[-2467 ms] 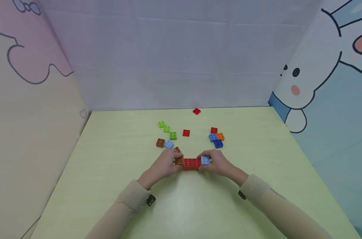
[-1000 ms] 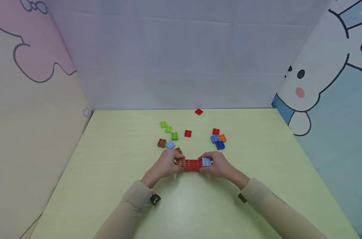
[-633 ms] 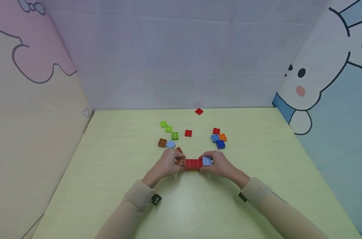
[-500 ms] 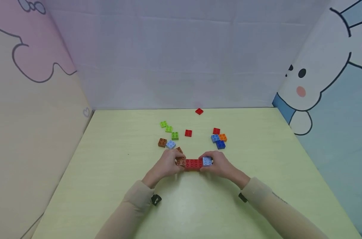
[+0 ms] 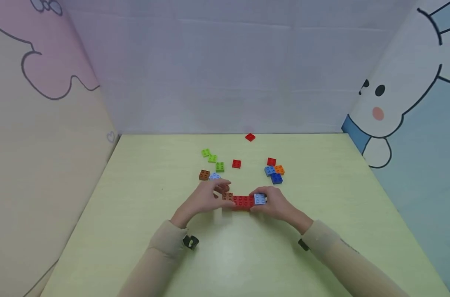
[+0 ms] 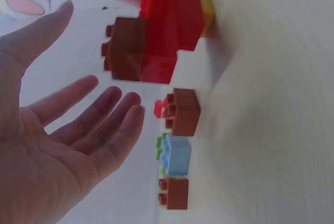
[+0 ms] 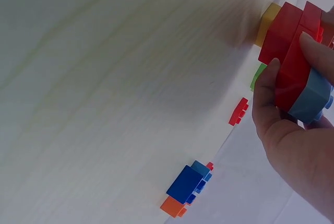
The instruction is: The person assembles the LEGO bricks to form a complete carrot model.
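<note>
A built piece of toy bricks stands between the hands: red bricks [image 5: 243, 201] in the middle, a brown brick [image 5: 227, 196] on the left end, a light blue brick [image 5: 260, 199] on the right end. Underneath, a yellow brick [image 6: 207, 11] shows in the left wrist view. My right hand [image 5: 277, 203] grips the right end, fingertips on the red sides below the light blue brick. Thumb and fingers spread, my left hand [image 5: 202, 198] is off the brown end, holding nothing. Partly behind its fingers in the head view sits a loose brown brick [image 6: 185, 112].
Farther left lie another brown brick [image 5: 204, 175], a loose light blue brick [image 5: 215, 176] and several green bricks [image 5: 219, 167]. A red brick [image 5: 236, 163] sits mid-table, one more red brick [image 5: 250, 137] by the back edge. Blue bricks [image 5: 276, 178], an orange brick [image 5: 279, 169] and a red one cluster at right.
My left hand has let go of the brown end, its fingers opening and moving away to the left. The right hand keeps its grip on the built piece.
</note>
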A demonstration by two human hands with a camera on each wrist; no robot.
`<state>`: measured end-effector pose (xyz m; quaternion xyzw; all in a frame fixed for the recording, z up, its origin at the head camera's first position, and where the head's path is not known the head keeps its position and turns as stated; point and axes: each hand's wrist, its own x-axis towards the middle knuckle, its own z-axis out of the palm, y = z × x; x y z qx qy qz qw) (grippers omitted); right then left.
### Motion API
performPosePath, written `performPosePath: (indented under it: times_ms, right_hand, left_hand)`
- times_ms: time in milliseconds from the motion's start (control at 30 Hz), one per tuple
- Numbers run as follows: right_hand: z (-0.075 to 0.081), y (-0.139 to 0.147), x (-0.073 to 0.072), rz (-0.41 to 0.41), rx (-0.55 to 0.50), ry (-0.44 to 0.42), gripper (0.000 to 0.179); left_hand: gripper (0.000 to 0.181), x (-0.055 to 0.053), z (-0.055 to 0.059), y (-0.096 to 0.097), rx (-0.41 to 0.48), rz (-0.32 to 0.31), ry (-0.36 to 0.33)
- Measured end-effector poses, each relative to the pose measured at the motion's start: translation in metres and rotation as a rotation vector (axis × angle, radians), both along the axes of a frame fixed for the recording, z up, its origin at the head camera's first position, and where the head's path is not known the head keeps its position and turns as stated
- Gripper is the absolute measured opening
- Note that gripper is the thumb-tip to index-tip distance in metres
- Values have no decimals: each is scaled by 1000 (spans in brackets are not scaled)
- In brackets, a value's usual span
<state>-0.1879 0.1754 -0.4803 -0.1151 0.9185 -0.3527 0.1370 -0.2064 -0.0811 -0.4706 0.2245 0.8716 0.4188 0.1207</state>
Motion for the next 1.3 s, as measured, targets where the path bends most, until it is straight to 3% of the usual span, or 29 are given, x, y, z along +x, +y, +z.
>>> performPosePath:
  times_ms: [100,200,367,567,667,900,1133,1300]
  right_hand:
    - [0,0,0,6,-11,-5,38]
    - [0,1,1,3,-13,-16,38]
    - [0,2,3,-15,-14,-18,38]
    - [0,2,4,-19,-5,-17,38]
    - [-1,2,4,-18,-3,-18,38]
    - [-1,1,3,-9,0,-11,37]
    - [1,-1,4,-11,-12,-21,37]
    - [3,0,2,-13,-9,-23,37]
  left_hand:
    - [67,-10,8,-17,101,88,4]
    - [61,-22,8,-34,109,172,24]
    - [55,-42,-5,-47,-21,220,42]
    - [81,-54,-23,-40,-150,253,13]
    - [83,-58,-29,-37,-172,251,29]
    - [65,-64,-41,-36,-240,202,71]
    - [39,-60,-43,-33,-287,204,162]
    - [35,-56,-38,-32,-259,236,160]
